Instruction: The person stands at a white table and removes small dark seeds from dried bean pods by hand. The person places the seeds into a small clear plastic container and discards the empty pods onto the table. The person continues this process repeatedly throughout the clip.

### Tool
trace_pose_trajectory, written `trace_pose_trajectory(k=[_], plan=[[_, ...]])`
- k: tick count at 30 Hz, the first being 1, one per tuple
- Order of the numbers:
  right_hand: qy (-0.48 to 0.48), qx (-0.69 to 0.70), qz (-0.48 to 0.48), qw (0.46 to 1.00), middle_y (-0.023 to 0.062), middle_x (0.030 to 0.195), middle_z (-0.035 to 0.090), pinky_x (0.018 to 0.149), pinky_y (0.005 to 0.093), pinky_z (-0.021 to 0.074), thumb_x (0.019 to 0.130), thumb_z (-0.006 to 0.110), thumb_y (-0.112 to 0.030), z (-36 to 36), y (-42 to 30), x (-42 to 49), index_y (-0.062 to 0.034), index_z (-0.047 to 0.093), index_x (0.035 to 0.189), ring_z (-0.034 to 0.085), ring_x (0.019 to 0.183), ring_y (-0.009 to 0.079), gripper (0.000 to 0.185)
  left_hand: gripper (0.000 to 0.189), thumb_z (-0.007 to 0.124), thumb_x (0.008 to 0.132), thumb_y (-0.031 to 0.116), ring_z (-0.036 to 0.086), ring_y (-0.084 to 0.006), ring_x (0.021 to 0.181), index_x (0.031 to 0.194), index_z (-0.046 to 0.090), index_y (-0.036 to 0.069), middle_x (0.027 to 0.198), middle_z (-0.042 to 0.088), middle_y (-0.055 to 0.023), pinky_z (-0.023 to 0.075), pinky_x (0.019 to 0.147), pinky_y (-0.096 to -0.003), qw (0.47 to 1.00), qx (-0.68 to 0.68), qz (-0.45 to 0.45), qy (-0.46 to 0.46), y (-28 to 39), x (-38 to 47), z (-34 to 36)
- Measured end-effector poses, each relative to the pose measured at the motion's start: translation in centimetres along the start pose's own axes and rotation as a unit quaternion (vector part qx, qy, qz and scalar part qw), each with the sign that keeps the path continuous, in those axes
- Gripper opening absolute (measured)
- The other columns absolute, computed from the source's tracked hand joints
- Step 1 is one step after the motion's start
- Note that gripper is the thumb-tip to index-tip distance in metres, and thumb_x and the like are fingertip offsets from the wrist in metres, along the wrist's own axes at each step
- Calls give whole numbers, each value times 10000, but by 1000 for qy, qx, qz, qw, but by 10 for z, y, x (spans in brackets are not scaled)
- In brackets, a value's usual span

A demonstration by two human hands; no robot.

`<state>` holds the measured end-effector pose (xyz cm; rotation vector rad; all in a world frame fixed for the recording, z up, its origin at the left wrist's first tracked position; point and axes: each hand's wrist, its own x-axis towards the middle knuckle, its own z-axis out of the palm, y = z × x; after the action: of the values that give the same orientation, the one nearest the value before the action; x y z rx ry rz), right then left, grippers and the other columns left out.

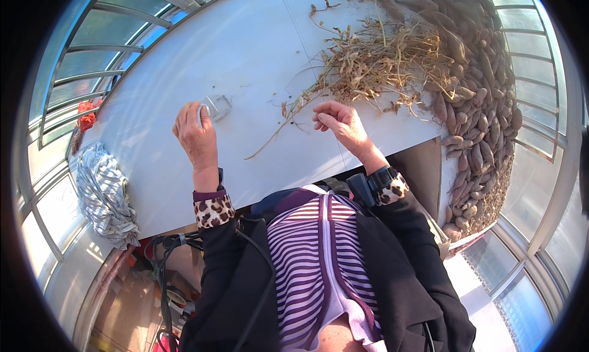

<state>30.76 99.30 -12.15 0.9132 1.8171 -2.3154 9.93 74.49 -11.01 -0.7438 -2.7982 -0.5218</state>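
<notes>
My left hand [195,130] is closed around the pale rim of a small clear container [218,107], which lies tilted on the white tabletop [175,71]. Farther right, my right hand [343,126] hovers with curled fingers near the base of a heap of dried bean plants [377,62]. Whether something small sits between those fingertips cannot be made out. One long bare stem [264,148] stretches from the heap toward the table's front edge, between my hands. Several small dark beans or bits are scattered around it.
Sweet potatoes [478,99] form a large pile along the right side, with small brown produce [494,205] at its near end. A crumpled striped cloth [103,195] lies at the left edge. Black cables [161,269] hang below the table. Barred windows [101,44] border the table.
</notes>
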Motion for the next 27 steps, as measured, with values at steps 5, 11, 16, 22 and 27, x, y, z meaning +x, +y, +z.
trace_pose_trajectory(k=[5,11,16,22,27], plan=[[61,13,-47,997,63,860,684,700,251,513,927,572,-102,-38,-1,-21,1,651,1057,654,762,119,183,162,638,897,91,574,-240,1086,1057,632,65,1122,626,-45,395,946,-380,995,-75,59,9,30,-4,-3],[172,9,3,985,61,809,674,657,248,514,918,568,-95,-77,13,-34,10,648,1029,649,701,118,173,168,635,895,98,567,-247,1097,1060,632,67,1123,624,-70,386,962,-383,980,-169,95,-54,85,-22,8],[160,11,12,987,62,805,672,628,246,499,910,562,-106,-96,21,-32,9,648,1010,644,682,118,175,188,639,899,121,617,-262,1042,1061,645,24,1081,663,-109,463,910,-356,940,-311,29,-136,141,-27,28],[137,21,-8,990,55,835,671,637,246,496,910,566,-114,-111,20,-27,0,642,1026,644,708,116,180,310,610,897,186,635,-300,1016,1134,626,-13,1111,669,-177,492,878,-385,894,-393,-36,-211,195,32,87],[154,3,-15,988,41,876,668,670,254,510,910,579,-134,-119,25,-27,0,621,1104,656,781,123,239,406,624,884,237,622,-339,1075,1188,594,-29,1167,651,-196,482,901,-394,911,-357,49,-201,224,92,149]])
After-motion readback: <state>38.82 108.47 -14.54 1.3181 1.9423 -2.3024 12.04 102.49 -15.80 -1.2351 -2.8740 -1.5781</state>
